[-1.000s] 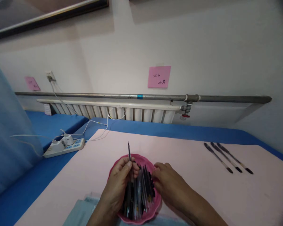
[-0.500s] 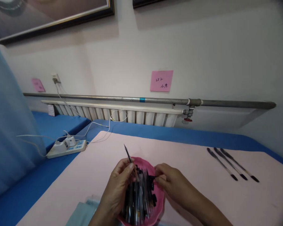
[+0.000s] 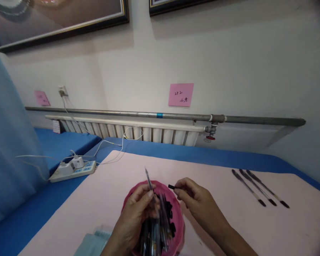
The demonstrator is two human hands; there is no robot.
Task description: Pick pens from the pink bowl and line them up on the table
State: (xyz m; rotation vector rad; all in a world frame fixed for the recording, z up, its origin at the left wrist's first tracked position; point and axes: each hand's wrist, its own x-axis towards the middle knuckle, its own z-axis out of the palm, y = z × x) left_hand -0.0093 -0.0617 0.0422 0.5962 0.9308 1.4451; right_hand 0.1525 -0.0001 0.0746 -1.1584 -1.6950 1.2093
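Between the thumb and fingers of my left hand (image 3: 138,206) is a clear-barrelled pen (image 3: 148,177), its tip pointing up. My right hand (image 3: 193,197) pinches a small black pen cap (image 3: 172,187) just right of that pen, apart from it. Under both hands sits a pink bowl (image 3: 179,224) with a wavy rim. Several clear pen barrels (image 3: 164,217) lie in it, beside a pile of black caps (image 3: 172,227). My left hand hides part of the bowl's contents.
Three pens with black ends (image 3: 258,188) lie side by side on the pink sheet (image 3: 208,174) at right. A white power strip (image 3: 74,173) with plugs and cables is on the left. Light-blue cloth or packaging (image 3: 93,243) lies at the front. A radiator (image 3: 149,134) runs along the wall.
My right hand has lifted a black cap from the bowl's right side and moved slightly up. The pen in my left hand stands more upright.
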